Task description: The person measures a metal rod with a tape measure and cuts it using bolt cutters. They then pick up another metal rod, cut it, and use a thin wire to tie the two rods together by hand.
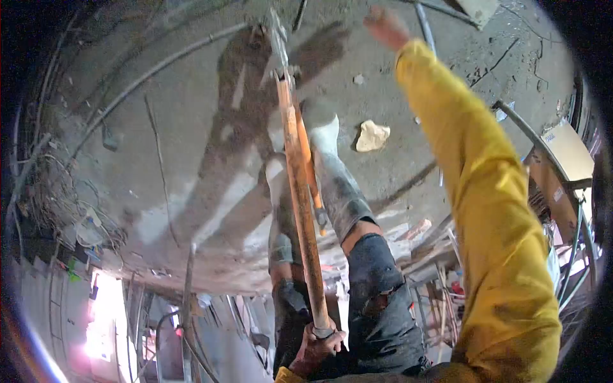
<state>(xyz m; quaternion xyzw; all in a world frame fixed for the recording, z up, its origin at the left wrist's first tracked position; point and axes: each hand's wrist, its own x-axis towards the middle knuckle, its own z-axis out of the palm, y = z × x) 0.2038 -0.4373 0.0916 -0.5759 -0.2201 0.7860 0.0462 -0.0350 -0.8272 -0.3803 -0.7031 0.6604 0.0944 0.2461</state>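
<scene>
My left hand [317, 346] grips the top end of a long orange wooden handle [299, 191]. The handle runs away from me to a metal tool head [278, 39] that rests on the concrete floor [179, 127]. My legs, in dark trousers and white boots [324, 135], stand on either side of the handle. My right arm, in a yellow sleeve [485, 191], reaches far forward. My right hand [385, 27] is blurred, out over the floor, with nothing in it.
A pale stone [372, 135] lies by my boot. Thin bars and pipes [147, 73] cross the floor. A cardboard box [567, 150] and metal frames stand at the right. Tangled wire and debris [57, 204] lie at the left. A bright opening [105, 319] shows lower left.
</scene>
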